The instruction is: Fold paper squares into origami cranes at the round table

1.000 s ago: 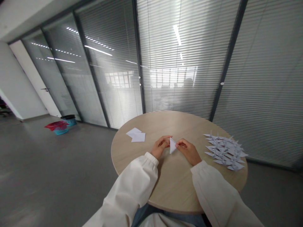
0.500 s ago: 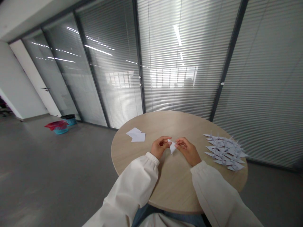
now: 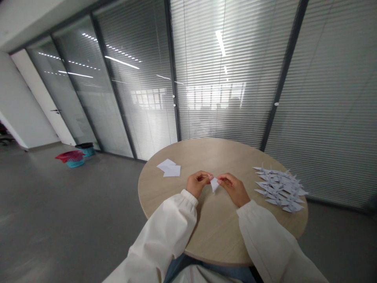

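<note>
A small folded piece of white paper (image 3: pixel 215 185) is held between my two hands above the middle of the round table, one point of it facing down toward me. My left hand (image 3: pixel 198 183) pinches its upper left corner between thumb and fingers. On the other side, my right hand (image 3: pixel 235 188) pinches the upper right edge. The fingertips hide the paper's top corners. At the table's right side lies a dense group of folded white paper cranes (image 3: pixel 281 188). Two flat white paper sheets (image 3: pixel 172 170) overlap on the left.
The round wooden table (image 3: pixel 218 239) has its near edge at my lap. Behind it stands a glass partition with blinds (image 3: pixel 224 118). On the floor at left are a bin with a red liner (image 3: pixel 72 158) and a bin with a black liner (image 3: pixel 86 149).
The fingers of my left hand have closed in more over the paper's upper left corner. The right-hand fingers have drawn closer together. The paper stays in nearly the same place.
</note>
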Demonstrator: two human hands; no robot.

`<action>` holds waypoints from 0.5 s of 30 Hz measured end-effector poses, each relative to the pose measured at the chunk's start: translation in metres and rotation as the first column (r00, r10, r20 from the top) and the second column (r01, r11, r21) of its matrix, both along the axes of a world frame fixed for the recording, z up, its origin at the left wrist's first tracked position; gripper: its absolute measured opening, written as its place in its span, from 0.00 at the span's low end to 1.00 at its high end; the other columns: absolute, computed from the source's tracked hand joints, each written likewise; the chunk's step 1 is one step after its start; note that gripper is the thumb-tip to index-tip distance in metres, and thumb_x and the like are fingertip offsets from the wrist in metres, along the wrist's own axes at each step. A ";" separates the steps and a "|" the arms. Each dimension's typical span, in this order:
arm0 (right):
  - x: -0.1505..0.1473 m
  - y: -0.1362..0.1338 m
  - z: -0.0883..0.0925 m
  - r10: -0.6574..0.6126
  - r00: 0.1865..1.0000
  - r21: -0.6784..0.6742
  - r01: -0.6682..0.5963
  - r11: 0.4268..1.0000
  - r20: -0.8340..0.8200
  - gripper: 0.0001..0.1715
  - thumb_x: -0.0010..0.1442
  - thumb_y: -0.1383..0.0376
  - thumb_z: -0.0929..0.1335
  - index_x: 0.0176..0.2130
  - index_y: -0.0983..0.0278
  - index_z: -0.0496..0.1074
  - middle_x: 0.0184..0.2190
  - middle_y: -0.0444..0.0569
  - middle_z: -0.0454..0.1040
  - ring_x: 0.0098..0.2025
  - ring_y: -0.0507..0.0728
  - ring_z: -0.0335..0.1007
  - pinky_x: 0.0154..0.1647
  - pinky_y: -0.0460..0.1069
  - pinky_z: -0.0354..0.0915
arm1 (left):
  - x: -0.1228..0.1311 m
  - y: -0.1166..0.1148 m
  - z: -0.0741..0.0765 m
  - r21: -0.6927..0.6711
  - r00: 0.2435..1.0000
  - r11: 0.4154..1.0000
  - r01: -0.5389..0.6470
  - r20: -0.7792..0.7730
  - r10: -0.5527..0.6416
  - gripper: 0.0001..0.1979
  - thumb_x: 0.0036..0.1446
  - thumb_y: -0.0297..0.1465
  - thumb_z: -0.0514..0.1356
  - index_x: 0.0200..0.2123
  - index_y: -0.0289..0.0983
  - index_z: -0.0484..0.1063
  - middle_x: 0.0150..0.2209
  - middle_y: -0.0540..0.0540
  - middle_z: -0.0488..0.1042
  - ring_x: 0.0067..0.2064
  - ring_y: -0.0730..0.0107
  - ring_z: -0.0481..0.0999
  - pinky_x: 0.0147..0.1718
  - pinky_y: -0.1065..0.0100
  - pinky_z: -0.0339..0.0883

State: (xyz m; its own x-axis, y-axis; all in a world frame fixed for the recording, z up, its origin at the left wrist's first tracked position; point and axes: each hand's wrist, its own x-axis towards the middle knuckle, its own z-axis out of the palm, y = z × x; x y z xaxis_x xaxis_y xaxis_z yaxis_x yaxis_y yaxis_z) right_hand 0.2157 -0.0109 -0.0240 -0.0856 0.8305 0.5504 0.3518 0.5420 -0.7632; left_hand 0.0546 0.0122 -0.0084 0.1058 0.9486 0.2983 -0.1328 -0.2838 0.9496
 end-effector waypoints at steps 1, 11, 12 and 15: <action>0.000 0.000 0.000 0.001 1.000 0.004 -0.001 1.000 0.001 0.12 0.57 0.57 0.64 0.35 0.63 0.70 0.34 0.49 0.73 0.36 0.56 0.70 0.39 0.50 0.66 | 0.000 0.000 0.000 -0.003 1.000 1.000 -0.002 0.001 0.002 0.15 0.35 0.37 0.68 0.24 0.32 0.74 0.22 0.47 0.74 0.24 0.74 0.71 0.27 0.71 0.68; 0.001 0.000 -0.001 0.003 1.000 -0.001 -0.003 1.000 -0.002 0.13 0.57 0.57 0.64 0.35 0.63 0.70 0.34 0.49 0.73 0.36 0.56 0.70 0.39 0.50 0.66 | 0.000 -0.002 0.002 0.000 1.000 1.000 -0.009 0.000 0.009 0.14 0.36 0.36 0.68 0.24 0.32 0.75 0.21 0.46 0.74 0.24 0.73 0.71 0.27 0.70 0.68; 0.001 0.001 -0.001 0.003 1.000 -0.012 -0.003 1.000 -0.006 0.12 0.57 0.57 0.64 0.35 0.63 0.70 0.34 0.49 0.73 0.36 0.56 0.70 0.39 0.49 0.66 | 0.000 -0.002 0.002 0.002 1.000 1.000 -0.010 -0.002 0.010 0.14 0.36 0.36 0.68 0.24 0.32 0.75 0.21 0.46 0.74 0.24 0.73 0.71 0.27 0.70 0.68; 0.002 0.002 -0.002 0.015 1.000 -0.043 -0.016 0.999 -0.024 0.12 0.56 0.57 0.65 0.35 0.63 0.70 0.34 0.49 0.73 0.35 0.55 0.71 0.38 0.49 0.66 | 0.000 -0.002 0.002 0.002 1.000 1.000 -0.006 0.001 0.006 0.13 0.36 0.36 0.68 0.24 0.32 0.75 0.22 0.46 0.74 0.24 0.73 0.71 0.27 0.70 0.69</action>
State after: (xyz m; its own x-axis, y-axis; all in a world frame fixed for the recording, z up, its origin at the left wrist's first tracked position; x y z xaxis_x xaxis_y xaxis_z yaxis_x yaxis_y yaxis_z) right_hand 0.2173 -0.0094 -0.0257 -0.0855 0.8522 0.5161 0.3250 0.5136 -0.7941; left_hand 0.0548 0.0102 -0.0062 0.1001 0.9486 0.3003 -0.1323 -0.2865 0.9489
